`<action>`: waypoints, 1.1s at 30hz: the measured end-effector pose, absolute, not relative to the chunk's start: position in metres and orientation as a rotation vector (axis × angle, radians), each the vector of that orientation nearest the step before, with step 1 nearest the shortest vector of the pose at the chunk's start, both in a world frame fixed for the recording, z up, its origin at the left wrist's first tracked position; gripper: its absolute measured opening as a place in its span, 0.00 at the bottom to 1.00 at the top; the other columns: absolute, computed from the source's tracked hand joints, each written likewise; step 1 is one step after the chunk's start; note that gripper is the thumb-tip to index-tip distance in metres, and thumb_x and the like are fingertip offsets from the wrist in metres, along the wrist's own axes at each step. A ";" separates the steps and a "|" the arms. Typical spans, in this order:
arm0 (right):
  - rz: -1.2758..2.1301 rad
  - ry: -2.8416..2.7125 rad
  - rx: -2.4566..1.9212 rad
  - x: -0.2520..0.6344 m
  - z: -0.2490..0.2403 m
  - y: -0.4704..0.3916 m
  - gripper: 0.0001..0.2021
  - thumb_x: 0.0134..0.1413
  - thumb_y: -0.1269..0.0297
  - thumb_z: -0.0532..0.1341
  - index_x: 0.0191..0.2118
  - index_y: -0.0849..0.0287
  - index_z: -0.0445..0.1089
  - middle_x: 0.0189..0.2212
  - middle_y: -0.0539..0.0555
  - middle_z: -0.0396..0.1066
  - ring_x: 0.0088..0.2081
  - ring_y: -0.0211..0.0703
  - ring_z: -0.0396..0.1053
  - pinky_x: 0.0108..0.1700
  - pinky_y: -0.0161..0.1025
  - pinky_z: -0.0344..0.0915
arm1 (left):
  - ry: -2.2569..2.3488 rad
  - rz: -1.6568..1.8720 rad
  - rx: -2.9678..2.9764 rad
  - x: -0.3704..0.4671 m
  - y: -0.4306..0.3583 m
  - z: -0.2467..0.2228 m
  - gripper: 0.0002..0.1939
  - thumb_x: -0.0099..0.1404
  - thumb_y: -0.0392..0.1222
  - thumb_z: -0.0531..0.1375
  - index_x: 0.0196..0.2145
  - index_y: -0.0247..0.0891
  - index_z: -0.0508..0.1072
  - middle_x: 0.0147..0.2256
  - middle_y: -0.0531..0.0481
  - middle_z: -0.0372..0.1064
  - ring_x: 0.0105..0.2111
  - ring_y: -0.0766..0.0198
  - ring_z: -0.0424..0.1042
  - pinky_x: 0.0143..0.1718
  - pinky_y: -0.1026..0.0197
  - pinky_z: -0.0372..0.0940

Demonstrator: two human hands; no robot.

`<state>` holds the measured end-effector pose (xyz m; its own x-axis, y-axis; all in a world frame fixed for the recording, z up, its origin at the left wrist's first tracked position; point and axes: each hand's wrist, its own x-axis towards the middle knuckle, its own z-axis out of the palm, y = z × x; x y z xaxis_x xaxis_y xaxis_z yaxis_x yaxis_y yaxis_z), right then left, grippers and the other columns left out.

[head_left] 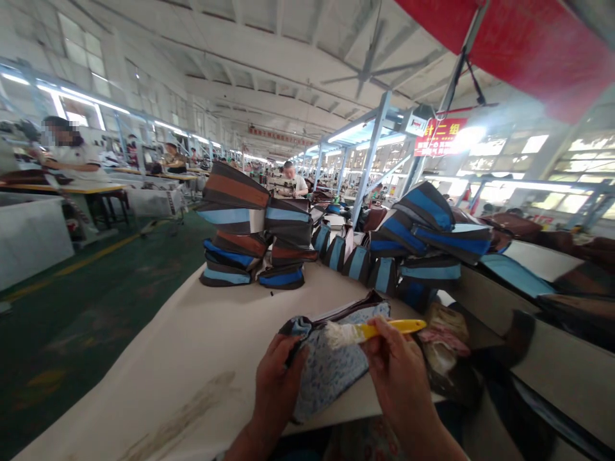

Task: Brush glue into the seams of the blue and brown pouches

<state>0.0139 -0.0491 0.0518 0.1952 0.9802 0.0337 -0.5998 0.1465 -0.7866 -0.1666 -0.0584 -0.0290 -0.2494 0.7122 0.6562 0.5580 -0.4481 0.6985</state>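
Left hand (281, 378): grip closed on patterned piece (331, 362), worktop (202, 346) edge.
Right hand (396, 362): grip clamped on yellow brush (379, 329).

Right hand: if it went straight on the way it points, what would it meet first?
Besides the brush it holds, the right hand would probably meet the patterned cloth just past its fingers; depth between them is unclear.

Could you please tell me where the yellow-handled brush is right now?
In the head view, the yellow-handled brush is in the right hand, its bristles over the blue patterned fabric.
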 end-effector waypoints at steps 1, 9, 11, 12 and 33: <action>1.168 -0.683 -0.766 0.018 0.057 -0.050 0.13 0.45 0.58 0.72 0.32 0.59 0.71 0.19 0.44 0.62 0.19 0.29 0.53 0.18 0.25 0.50 | 1.511 1.745 1.791 -0.167 -0.059 -0.019 0.09 0.66 0.43 0.58 0.39 0.39 0.76 0.37 0.48 0.72 0.37 0.62 0.74 0.40 0.62 0.70; 0.682 -1.397 -0.893 0.009 0.087 -0.049 0.12 0.59 0.56 0.61 0.31 0.59 0.71 0.18 0.46 0.62 0.22 0.37 0.61 0.26 0.34 0.59 | 1.378 1.629 1.499 -0.147 -0.078 0.036 0.10 0.63 0.45 0.59 0.37 0.38 0.77 0.32 0.51 0.70 0.34 0.62 0.71 0.36 0.64 0.65; 0.513 -1.488 -0.943 0.006 0.090 -0.040 0.12 0.60 0.56 0.60 0.31 0.59 0.71 0.19 0.47 0.64 0.23 0.38 0.62 0.27 0.35 0.59 | 1.381 1.626 1.496 -0.143 -0.081 0.037 0.10 0.63 0.46 0.59 0.37 0.39 0.77 0.33 0.51 0.70 0.34 0.62 0.70 0.36 0.64 0.65; 0.431 -1.500 -0.972 0.007 0.092 -0.036 0.12 0.60 0.56 0.60 0.31 0.59 0.71 0.20 0.48 0.65 0.24 0.39 0.63 0.27 0.36 0.59 | 1.397 1.624 1.487 -0.141 -0.083 0.037 0.11 0.63 0.47 0.59 0.36 0.39 0.77 0.32 0.51 0.69 0.34 0.62 0.70 0.36 0.64 0.65; 0.350 -1.496 -0.938 0.000 0.050 -0.049 0.11 0.64 0.58 0.55 0.35 0.58 0.70 0.27 0.53 0.70 0.29 0.42 0.68 0.35 0.39 0.64 | 1.758 1.600 1.222 -0.169 -0.077 0.005 0.23 0.54 0.62 0.64 0.40 0.42 0.75 0.33 0.53 0.74 0.33 0.58 0.74 0.34 0.61 0.68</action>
